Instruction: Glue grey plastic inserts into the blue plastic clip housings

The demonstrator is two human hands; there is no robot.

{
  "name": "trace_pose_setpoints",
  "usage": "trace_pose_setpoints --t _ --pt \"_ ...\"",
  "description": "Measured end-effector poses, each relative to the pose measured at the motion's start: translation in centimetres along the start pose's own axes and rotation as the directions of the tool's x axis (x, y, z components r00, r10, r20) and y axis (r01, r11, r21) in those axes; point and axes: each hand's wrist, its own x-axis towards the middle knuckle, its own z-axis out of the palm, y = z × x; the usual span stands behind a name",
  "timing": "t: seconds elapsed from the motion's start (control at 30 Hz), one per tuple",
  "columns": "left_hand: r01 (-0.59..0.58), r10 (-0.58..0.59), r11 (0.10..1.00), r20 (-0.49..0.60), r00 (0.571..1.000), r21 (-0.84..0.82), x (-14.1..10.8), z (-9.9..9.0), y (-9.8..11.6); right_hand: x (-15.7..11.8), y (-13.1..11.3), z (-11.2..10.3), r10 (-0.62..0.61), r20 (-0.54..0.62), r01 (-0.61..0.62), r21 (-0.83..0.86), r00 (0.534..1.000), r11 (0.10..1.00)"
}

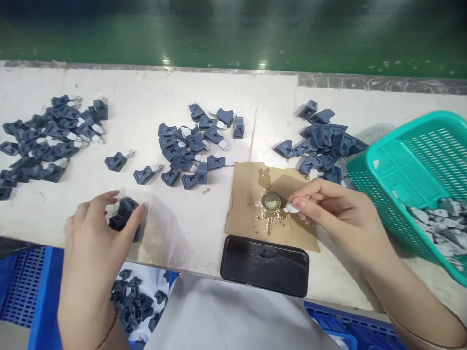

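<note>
While the right hand [328, 206] pinches a white piece [291, 208], apparently leaving its tip free beside the round dish [271, 201], the left hand [95, 233] curves parted fingers around a dark block [127, 206] near the worktop's [204, 218] front edge, contact unclear.

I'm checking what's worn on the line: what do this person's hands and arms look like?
No gloves show on the left hand or right hand. A thin reddish cord bracelet circles the left wrist. The right forearm looks mostly uncovered.
</note>
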Motion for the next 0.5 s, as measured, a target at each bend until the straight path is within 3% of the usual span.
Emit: trace_pose_setpoints --t 0.07,0.17,0.23,0.27,0.33,0.4,0.5 --pt "0.034 -0.034 0.999 0.032 0.999 0.012 0.2 0.3 -0.9 0.0 0.2 0.0 0.030 -0.015 -0.030 0.031 0.999 0.999" --pt "-0.017 0.011 0.998 -0.113 0.993 -0.054 -0.2 0.6 -0.4 0.1 0.5 0.1 0.043 -0.025 -0.041 0.063 0.999 0.997" --pt "-0.062 0.018 0.974 -0.197 0.980 -0.219 -1.0 0.7 0.7 0.1 0.5 0.1 0.043 -0.023 -0.041 0.076 0.999 0.996" --pt "-0.074 0.007 0.934 -0.189 0.982 -0.351 -1.4 0.7 1.4 0.2 0.5 0.2 0.043 -0.021 -0.041 0.082 0.999 0.996" --pt "-0.075 0.019 0.753 -0.093 0.995 -0.654 -2.3 1.0 3.0 0.2 0.4 0.2 0.036 -0.023 -0.034 0.098 0.999 0.995" --pt "-0.062 0.115 0.454 -0.010 0.993 -0.889 -2.9 1.6 4.7 0.3 0.2 0.3 0.031 -0.025 -0.028 0.122 0.999 0.992" --pt "0.136 0.330 0.001 0.129 0.935 -0.991 -3.2 2.9 7.2 0.4 0.0 0.4 0.033 -0.019 -0.030 0.166 0.999 0.986"
